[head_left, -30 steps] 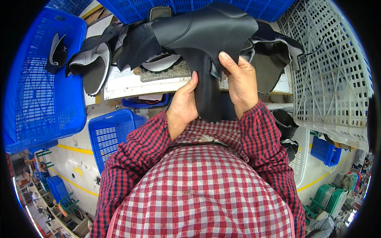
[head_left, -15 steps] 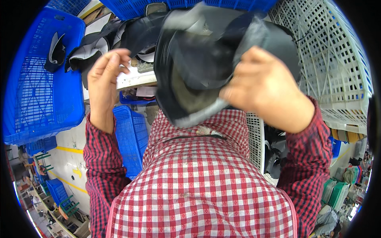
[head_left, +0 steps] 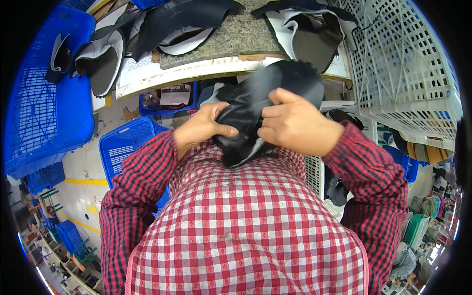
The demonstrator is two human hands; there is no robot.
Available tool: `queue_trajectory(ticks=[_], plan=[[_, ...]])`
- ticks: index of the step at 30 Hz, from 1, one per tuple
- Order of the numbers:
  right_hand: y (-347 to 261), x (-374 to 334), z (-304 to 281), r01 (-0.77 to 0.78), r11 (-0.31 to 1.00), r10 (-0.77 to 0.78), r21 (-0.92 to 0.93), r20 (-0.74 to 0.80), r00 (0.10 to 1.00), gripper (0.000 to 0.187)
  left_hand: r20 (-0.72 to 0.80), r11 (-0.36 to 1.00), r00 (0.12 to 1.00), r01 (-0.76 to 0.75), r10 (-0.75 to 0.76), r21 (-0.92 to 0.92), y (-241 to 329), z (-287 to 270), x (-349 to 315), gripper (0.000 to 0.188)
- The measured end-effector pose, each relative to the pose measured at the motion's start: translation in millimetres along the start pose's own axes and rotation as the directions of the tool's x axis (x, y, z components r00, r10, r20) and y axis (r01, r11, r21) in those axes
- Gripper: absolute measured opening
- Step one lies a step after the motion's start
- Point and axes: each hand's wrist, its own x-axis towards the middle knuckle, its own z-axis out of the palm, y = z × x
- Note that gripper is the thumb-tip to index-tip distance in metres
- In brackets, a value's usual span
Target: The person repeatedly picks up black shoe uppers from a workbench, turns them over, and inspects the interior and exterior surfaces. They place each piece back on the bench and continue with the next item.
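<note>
A black, shiny leather shoe upper [head_left: 248, 108], with a pale edge showing at its lower right, is held above my lap in front of the apron. My left hand [head_left: 206, 124] is closed on its left side, thumb lying over the leather. With bent fingers, my right hand [head_left: 297, 120] grips its right side. The far end of the upper is smeared by motion. Beyond it, on the bench [head_left: 182, 76], lie similar black pieces with white and grey lining: one upper [head_left: 314, 32] at the right and another upper [head_left: 191, 29] left of the middle.
A big blue crate [head_left: 54, 98] stands on the left, a white lattice crate [head_left: 408, 73] on the right. Under the bench is a small blue bin [head_left: 167, 101] with items in it. Another blue crate [head_left: 125, 142] stands by my left forearm.
The upper has come down from over the bench toward my lap, uncovering the bench top. My left hand, free before, has moved right and taken hold of it.
</note>
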Motion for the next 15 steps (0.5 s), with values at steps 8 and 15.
queue_trajectory(ticks=[8,15], plan=[[-12,-9,15,-0.189,0.982,0.187,-0.017,-0.073,0.980,0.011,-0.281,0.750,0.937,0.339,-0.210,0.569,71,-3,-19,0.044],[-22,6,17,-0.239,0.971,0.237,0.006,-0.164,0.958,0.007,0.034,0.719,0.994,-0.101,0.107,0.688,59,32,1,0.025]])
